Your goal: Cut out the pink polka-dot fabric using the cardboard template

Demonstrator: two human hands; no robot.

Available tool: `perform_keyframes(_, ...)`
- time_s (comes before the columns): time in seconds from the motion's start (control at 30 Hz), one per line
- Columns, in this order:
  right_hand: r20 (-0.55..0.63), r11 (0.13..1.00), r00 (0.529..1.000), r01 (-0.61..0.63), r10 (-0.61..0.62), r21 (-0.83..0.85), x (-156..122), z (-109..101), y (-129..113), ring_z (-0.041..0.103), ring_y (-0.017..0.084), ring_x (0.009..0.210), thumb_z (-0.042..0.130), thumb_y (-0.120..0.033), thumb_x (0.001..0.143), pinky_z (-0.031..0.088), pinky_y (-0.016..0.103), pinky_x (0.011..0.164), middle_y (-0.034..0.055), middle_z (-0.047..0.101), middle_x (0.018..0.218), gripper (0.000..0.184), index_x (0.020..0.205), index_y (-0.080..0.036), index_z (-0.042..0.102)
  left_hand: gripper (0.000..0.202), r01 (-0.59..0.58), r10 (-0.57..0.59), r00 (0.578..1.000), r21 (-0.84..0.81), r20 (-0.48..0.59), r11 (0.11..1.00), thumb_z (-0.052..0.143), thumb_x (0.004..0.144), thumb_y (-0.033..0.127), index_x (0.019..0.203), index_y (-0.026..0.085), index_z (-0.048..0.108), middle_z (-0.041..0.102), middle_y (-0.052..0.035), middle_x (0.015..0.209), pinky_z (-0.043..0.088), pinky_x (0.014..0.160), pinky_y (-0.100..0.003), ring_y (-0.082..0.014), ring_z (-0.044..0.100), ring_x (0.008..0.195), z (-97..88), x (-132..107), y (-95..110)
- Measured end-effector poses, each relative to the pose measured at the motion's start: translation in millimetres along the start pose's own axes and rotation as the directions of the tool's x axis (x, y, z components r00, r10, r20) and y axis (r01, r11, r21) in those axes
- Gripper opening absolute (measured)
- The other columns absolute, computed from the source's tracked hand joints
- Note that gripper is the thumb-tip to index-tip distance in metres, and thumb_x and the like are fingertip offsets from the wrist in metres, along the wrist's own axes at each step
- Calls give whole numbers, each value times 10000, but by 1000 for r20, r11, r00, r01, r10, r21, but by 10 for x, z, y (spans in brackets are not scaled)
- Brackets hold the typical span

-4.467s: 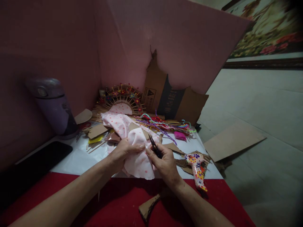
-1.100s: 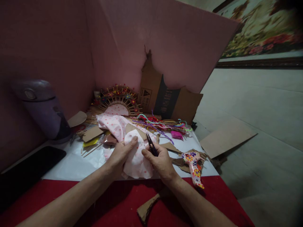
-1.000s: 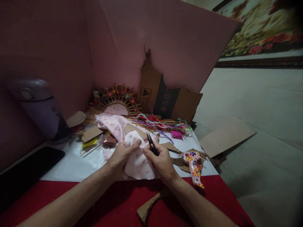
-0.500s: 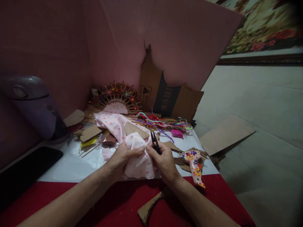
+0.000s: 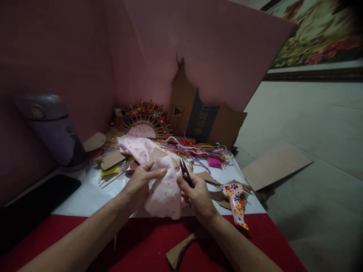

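Observation:
My left hand (image 5: 138, 185) pinches a fold of pink fabric with red dots (image 5: 166, 190) and holds it up over the white sheet (image 5: 90, 192). My right hand (image 5: 198, 196) grips small black thread snips (image 5: 185, 174), blades pointing up, right beside the fabric's edge. The rest of the dotted fabric (image 5: 136, 147) trails back over cardboard pieces toward a round stick-and-bead craft (image 5: 143, 115).
A flower-patterned glue gun (image 5: 235, 204) lies right of my right hand. Coloured pipe cleaners (image 5: 195, 149), a pink lump (image 5: 214, 162), torn cardboard (image 5: 204, 121), a purple bottle (image 5: 53, 128), a black phone (image 5: 36, 202), a cardboard strip (image 5: 178, 251) on red cloth and a pink backboard (image 5: 198, 49) surround the work.
My left hand has shifted its pinch and lifted the fabric fold higher, spreading it more. The snips stay upright in my right hand beside the cloth.

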State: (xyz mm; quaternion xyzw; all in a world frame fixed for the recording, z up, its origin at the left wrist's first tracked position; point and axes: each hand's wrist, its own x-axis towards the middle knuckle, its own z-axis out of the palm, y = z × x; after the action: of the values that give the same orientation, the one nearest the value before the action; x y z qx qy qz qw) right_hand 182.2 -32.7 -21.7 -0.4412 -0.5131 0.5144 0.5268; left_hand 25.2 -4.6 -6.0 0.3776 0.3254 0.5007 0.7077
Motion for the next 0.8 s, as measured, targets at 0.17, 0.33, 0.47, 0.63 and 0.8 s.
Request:
perform_keyframes(0.17, 10, 997, 1000, 4, -5, 75, 39, -25, 39, 445, 99, 575, 740, -384, 662, 395, 217, 533, -17, 514, 661, 283, 781, -155, 622, 273, 36, -38, 996, 35, 76, 999, 769, 608, 191, 853, 133, 664, 678, -42, 715, 520, 575, -309, -182, 632, 589, 11, -17, -65)
perform_keyframes(0.33, -86, 985, 996, 48, -34, 166, 74, -65, 46, 450, 98, 561, 732, -369, 672, 412, 213, 532, -30, 533, 669, 256, 811, -178, 633, 318, -19, 9, 989, 66, 149, 998, 769, 612, 187, 917, 142, 691, 700, -64, 813, 510, 637, -281, -181, 640, 678, 37, -33, -70)
perform_keyframes(0.47, -120, 980, 992, 60, -38, 189, 83, -71, 27, 485, 114, 590, 742, -366, 657, 444, 230, 562, -23, 565, 704, 273, 842, -190, 645, 350, -58, 45, 986, 76, 162, 995, 774, 598, 180, 939, 157, 700, 705, -67, 860, 508, 663, -281, -180, 636, 705, 40, -31, -71)
perform_keyframes(0.63, -154, 980, 987, 82, -54, 182, 83, -63, 31, 486, 125, 615, 738, -383, 659, 455, 240, 577, -12, 552, 693, 259, 793, -187, 633, 330, -121, 102, 981, 111, 165, 986, 764, 608, 175, 933, 177, 707, 698, -44, 831, 500, 668, -271, -163, 618, 702, 44, -61, -65)
perform_keyframes(0.8, -186, 986, 981, 76, -47, 150, 81, -55, 24, 435, 109, 554, 740, -418, 638, 417, 217, 500, -27, 513, 646, 287, 752, -185, 617, 301, -151, 129, 982, 158, 137, 976, 765, 571, 150, 871, 170, 742, 685, -23, 751, 461, 602, -223, -135, 576, 647, 107, -103, -28)
